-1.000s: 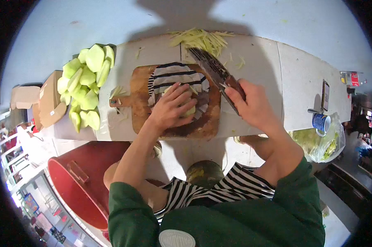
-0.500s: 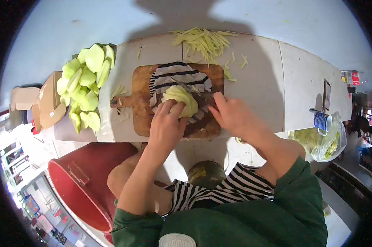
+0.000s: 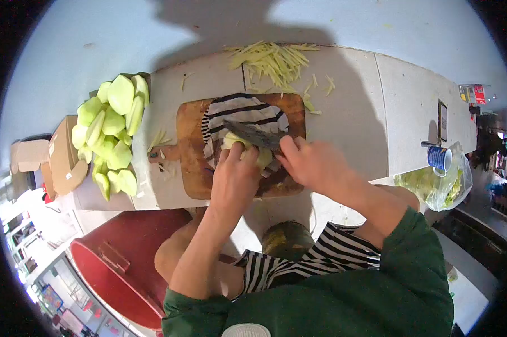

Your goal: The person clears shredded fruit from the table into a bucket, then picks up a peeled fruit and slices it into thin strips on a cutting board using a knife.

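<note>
On a wooden cutting board lies a striped black-and-white cloth with pale green fruit slices stacked on it. My left hand presses curled fingertips onto the stack and covers much of it. A dark-bladed knife is gripped at its handle by my right hand, the blade pointing left across the stack's far side. The handle is mostly hidden in my fingers. Beyond the board sits a heap of thin pale green strips.
Peeled green pieces are piled at the left beside a cardboard box. A red bin stands below the counter. To the right are a phone-like device, a blue cup and a plastic bag of greens.
The knife blade, barely visible before, now lies flat-looking over the far side of the slices. My right hand has shifted slightly left; my left hand still holds the stack.
</note>
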### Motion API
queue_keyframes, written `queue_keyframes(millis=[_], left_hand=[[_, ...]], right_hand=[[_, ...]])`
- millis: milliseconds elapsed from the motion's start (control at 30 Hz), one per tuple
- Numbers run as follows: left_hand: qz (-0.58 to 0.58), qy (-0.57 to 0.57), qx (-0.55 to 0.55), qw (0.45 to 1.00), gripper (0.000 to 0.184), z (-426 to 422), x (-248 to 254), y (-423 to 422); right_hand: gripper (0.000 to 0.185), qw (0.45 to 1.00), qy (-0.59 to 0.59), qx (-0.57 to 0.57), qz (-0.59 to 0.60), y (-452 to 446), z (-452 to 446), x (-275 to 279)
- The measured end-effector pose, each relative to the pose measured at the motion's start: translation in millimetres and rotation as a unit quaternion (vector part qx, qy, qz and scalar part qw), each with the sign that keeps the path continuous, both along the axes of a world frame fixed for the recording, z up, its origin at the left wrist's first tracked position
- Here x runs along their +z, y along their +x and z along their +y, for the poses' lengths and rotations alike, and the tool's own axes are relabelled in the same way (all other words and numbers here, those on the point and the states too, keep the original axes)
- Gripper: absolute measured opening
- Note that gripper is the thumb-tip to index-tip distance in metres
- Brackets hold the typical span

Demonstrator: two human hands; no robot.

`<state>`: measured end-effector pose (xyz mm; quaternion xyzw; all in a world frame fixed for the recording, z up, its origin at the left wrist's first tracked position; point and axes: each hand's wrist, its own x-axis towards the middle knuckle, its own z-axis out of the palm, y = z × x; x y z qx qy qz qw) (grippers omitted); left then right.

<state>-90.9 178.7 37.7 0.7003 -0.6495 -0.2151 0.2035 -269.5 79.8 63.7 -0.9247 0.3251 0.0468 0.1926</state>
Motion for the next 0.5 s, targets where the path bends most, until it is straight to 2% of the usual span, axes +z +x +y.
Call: queue_keyframes(millis=[100,167,233,300,400,500], left_hand=[[-0.008,0.004,0.003,1.0,0.038,-1.5,-2.5,-0.2],[-0.015,-0.045,-0.004,0.999,0.036,-1.2,-5.0,0.0],[-0.019,-0.031,-0.003,0.999,0.035,-0.1,-3.2,-0.7],[-0.024,-0.014,-0.001,1.0,0.035,0.4,-4.6,-0.5],[-0.026,-0.049,-0.013,0.998,0.034,0.7,-9.4,1.0],[-0.019,-0.034,-0.018,0.999,0.035,-0.4,-0.8,-1.3]], right_hand=[[0.027,0.999,-0.037,0.036,-0.006,6.4,7.7,2.8],[0.028,0.999,-0.03,0.036,-0.016,5.8,8.1,-3.2],[0.028,0.998,-0.029,0.039,-0.026,6.1,5.8,-2.0],[0.029,0.999,-0.008,0.039,0.021,5.8,6.4,9.9],[0.029,0.999,0.001,0.036,0.035,1.8,9.3,20.3],[0.03,1.0,-0.003,0.017,0.01,-1.8,7.8,3.5]])
